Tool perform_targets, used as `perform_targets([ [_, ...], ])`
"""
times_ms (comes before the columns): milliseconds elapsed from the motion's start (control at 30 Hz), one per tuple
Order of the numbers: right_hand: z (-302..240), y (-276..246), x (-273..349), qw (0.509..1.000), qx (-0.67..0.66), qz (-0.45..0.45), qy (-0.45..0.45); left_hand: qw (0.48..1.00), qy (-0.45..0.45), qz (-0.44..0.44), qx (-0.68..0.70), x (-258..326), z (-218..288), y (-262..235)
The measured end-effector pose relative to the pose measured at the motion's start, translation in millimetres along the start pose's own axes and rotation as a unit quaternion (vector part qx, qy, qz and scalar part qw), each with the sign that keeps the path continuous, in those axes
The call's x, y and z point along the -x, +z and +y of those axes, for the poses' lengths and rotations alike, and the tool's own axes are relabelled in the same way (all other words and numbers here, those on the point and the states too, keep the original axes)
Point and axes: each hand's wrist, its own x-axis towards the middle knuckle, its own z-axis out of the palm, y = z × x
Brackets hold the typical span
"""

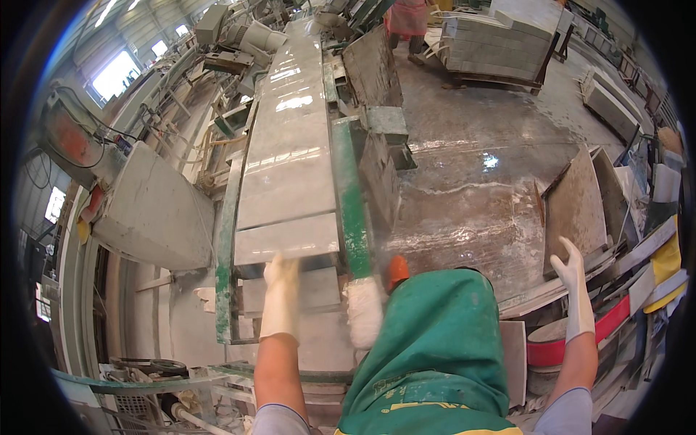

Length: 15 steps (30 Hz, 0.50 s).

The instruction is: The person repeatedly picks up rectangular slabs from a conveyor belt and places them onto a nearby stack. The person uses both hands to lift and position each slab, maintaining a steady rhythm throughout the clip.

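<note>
My left hand (281, 274), in a pale rubber glove, is at the near edge of a wet grey stone strip (286, 238) on the conveyor. It is smeared by motion, so whether the fingers grip that edge cannot be told. Beyond the strip, a long wet slab (286, 177) lies along the conveyor, a narrow seam between them. My right hand (570, 267), in a matching glove, is raised off to the right with thumb and fingers apart and holds nothing. Nearest to it is a leaning stone slab (578, 206).
A green conveyor rail (354, 225) ends in a white wrapped pad (364, 312) beside my green apron (435, 333). A red-rimmed round tub (558, 351) stands below my right forearm. Stacked pale blocks (486, 43) and a person in a pink apron (407, 18) are far back.
</note>
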Motion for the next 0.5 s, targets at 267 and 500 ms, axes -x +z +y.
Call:
perform_targets([
  [267, 59, 10, 48, 0.993, -0.036, 0.016, 0.110, 0.999, -0.004, 0.017, -0.027, -9, -1, 10],
  [500, 30, 15, 41, 0.998, -0.013, 0.005, 0.066, 0.999, 0.015, -0.040, -0.031, -23, -7, -3],
])
